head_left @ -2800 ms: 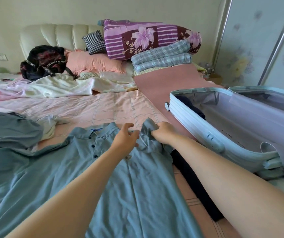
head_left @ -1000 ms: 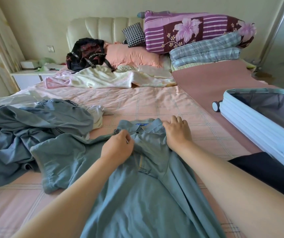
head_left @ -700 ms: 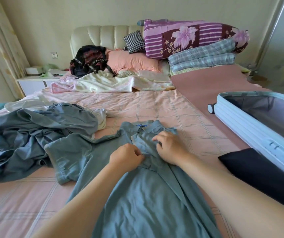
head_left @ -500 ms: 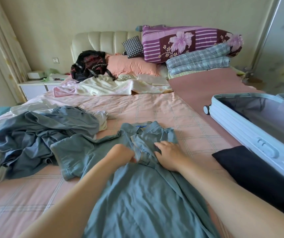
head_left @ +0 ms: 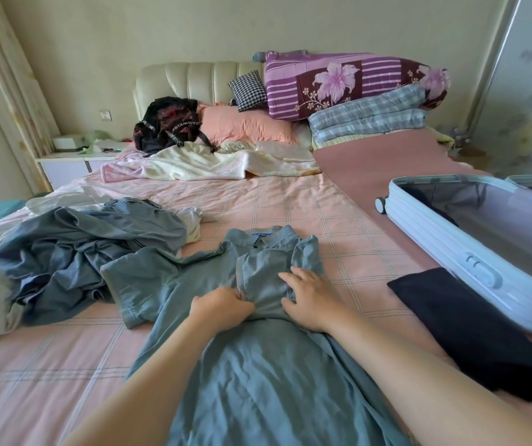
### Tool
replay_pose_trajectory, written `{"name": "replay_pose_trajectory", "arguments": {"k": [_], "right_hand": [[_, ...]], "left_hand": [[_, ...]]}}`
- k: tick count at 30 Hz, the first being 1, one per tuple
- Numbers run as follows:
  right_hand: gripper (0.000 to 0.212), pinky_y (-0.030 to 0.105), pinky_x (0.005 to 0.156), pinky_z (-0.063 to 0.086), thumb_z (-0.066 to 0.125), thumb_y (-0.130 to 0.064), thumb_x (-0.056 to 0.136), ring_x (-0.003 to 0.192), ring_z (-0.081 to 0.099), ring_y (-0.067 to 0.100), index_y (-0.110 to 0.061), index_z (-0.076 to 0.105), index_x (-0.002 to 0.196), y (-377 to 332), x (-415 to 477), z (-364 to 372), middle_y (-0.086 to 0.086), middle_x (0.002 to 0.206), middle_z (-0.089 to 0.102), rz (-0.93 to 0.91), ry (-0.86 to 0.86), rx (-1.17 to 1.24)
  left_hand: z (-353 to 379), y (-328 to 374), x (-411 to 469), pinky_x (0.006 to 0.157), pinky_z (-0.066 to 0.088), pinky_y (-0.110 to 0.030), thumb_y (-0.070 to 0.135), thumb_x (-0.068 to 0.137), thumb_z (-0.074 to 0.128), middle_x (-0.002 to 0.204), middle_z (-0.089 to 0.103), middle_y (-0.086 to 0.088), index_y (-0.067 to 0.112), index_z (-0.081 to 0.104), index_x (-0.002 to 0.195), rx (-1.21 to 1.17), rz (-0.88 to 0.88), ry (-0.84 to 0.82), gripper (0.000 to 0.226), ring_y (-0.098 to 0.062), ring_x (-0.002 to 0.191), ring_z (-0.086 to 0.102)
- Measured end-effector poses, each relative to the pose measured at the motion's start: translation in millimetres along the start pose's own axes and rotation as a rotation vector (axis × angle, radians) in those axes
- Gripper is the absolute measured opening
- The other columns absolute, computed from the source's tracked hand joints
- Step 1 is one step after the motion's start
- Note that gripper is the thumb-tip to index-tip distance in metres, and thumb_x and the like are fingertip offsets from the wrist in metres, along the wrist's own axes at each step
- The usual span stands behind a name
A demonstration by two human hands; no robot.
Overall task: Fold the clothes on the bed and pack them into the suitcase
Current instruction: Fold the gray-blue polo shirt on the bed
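Two hands are working the shirt [head_left: 258, 381] on the bed [head_left: 290, 201].
The shirt is lying front-up, collar farthest away, one sleeve [head_left: 303, 255] folded in over the chest. The left hand [head_left: 222, 309] is curling, pinching bunched fabric; the right hand [head_left: 309, 297] is pressing flat and spread on the folded sleeve. The open suitcase [head_left: 435, 252] is sitting at right, a black garment [head_left: 461, 323] lying between it and the shirt; a pile [head_left: 74, 246] is lying at left.
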State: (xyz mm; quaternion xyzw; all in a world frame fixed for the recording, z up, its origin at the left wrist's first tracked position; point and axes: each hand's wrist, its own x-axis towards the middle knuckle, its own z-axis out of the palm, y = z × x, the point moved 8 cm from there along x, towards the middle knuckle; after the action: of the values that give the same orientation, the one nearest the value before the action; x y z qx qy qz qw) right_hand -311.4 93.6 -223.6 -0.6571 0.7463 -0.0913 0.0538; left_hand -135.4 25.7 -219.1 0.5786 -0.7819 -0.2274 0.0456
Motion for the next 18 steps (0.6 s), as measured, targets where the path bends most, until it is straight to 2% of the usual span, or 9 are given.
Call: {"name": "replay_pose_trajectory", "arguments": {"k": [1,3,5,8,11,13,15,18], "right_hand": [[0.067,0.047,0.122,0.015,0.043,-0.048,0.096,0.153,0.013,0.022,-0.028,0.025,0.157,-1.0,1.6,2.8,0.008,0.166,0.017,-0.002,-0.029,-0.015],[0.071,0.053,0.120,0.013,0.039,-0.055,0.090,0.153,0.012,0.023,-0.033,0.024,0.156,-0.9,4.6,9.9,0.006,0.165,0.019,0.019,-0.104,-0.041],[0.070,0.054,0.119,0.015,0.035,-0.057,0.088,0.151,0.018,0.024,-0.035,0.027,0.154,0.1,7.4,13.5,0.004,0.163,0.025,0.038,-0.157,-0.044],[0.052,0.047,0.113,0.028,0.034,-0.049,0.098,0.139,0.040,0.025,-0.030,0.048,0.143,4.3,16.8,-2.3,0.003,0.148,0.048,0.034,-0.036,-0.035],[0.037,0.038,0.099,0.044,0.036,-0.032,0.103,0.122,0.054,0.025,-0.024,0.062,0.128,18.1,35.1,-26.3,0.001,0.131,0.058,0.019,0.133,-0.010],[0.036,0.039,0.093,0.048,0.039,-0.022,0.102,0.118,0.057,0.026,-0.025,0.060,0.131,32.0,53.5,-34.6,0.000,0.133,0.056,0.020,0.159,-0.031],[0.041,0.040,0.090,0.049,0.040,-0.014,0.099,0.115,0.060,0.029,-0.026,0.055,0.135,46.5,73.6,-40.4,-0.001,0.136,0.054,0.031,0.165,-0.060],[0.044,0.039,0.093,0.050,0.045,-0.015,0.100,0.118,0.060,0.028,-0.029,0.048,0.142,67.2,102.4,-35.8,-0.002,0.139,0.053,0.058,0.112,-0.092]], "left_hand": [[1.7,-0.6,-0.4,0.100,0.038,-0.037,0.045,0.078,0.052,0.087,0.065,0.011,0.027,0.068,0.085,0.090,0.003,-0.048,0.025,-0.016,0.090,0.058],[-3.3,4.2,3.9,0.097,0.037,-0.038,0.046,0.077,0.047,0.100,0.065,0.009,0.028,0.066,0.097,0.200,0.008,-0.046,0.034,-0.018,0.093,0.055],[-10.4,7.7,13.4,0.094,0.037,-0.039,0.046,0.079,0.041,0.109,0.063,0.002,0.022,0.055,0.111,0.144,-0.026,0.012,0.043,-0.022,0.097,0.054],[-14.9,9.7,32.8,0.096,0.043,-0.042,0.041,0.089,0.040,0.120,0.059,-0.008,0.015,0.041,0.121,-0.037,-0.062,0.098,0.041,-0.031,0.109,0.058],[-23.5,27.2,55.2,0.095,0.041,-0.043,0.031,0.099,0.041,0.134,0.048,-0.011,0.016,0.040,0.134,0.169,0.093,0.246,0.038,-0.033,0.121,0.049],[-26.5,38.0,71.6,0.095,0.040,-0.042,0.031,0.101,0.041,0.134,0.050,-0.011,0.014,0.043,0.132,0.270,0.186,0.312,0.036,-0.032,0.122,0.049],[-23.3,42.3,91.1,0.093,0.040,-0.040,0.037,0.102,0.042,0.131,0.056,-0.010,0.013,0.048,0.127,0.365,0.222,0.293,0.035,-0.031,0.121,0.052],[-21.9,41.3,113.7,0.077,0.042,-0.034,0.049,0.096,0.051,0.115,0.066,-0.003,0.019,0.061,0.112,0.436,0.226,0.267,0.035,-0.026,0.108,0.061]]}}
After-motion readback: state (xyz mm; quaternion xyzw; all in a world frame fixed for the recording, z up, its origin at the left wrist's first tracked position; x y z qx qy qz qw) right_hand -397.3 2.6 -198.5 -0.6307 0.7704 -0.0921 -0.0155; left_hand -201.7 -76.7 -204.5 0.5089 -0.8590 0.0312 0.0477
